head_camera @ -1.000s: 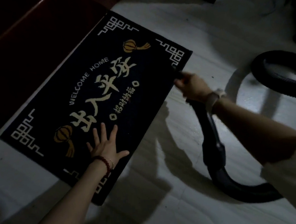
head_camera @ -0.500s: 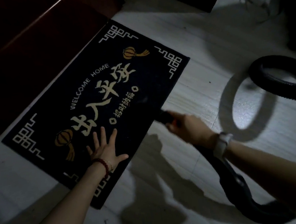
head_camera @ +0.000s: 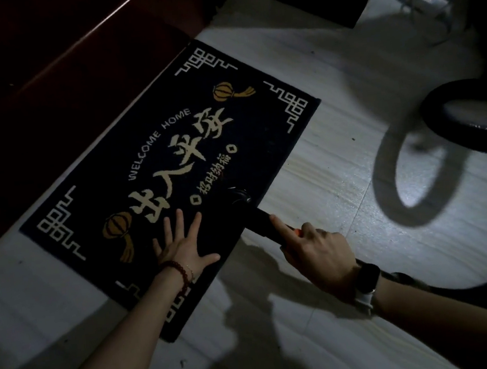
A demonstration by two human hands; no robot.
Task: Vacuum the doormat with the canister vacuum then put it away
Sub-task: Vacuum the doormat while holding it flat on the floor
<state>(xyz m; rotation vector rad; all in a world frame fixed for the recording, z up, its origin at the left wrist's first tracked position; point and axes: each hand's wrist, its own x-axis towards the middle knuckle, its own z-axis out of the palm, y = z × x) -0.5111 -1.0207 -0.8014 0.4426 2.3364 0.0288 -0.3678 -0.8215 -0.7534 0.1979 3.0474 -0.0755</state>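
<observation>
Nozzle [head_camera: 239,198] on doormat [head_camera: 111,179] between left hand [head_camera: 182,243] and right hand [head_camera: 317,251]

Hose [head_camera: 450,122] beyond right hand [head_camera: 320,254] cut by frame edge; canister out of view. Nozzle tip [head_camera: 239,198] beside left hand [head_camera: 182,243] lost in dark mat [head_camera: 114,155].

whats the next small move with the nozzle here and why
Probably slide the nozzle further onto the doormat, toward the lettering. Its tip sits only at the mat's near edge, so most of the surface looks uncovered. The right hand grips the wand, and the left hand presses flat on the mat, which should keep it from bunching.
</observation>
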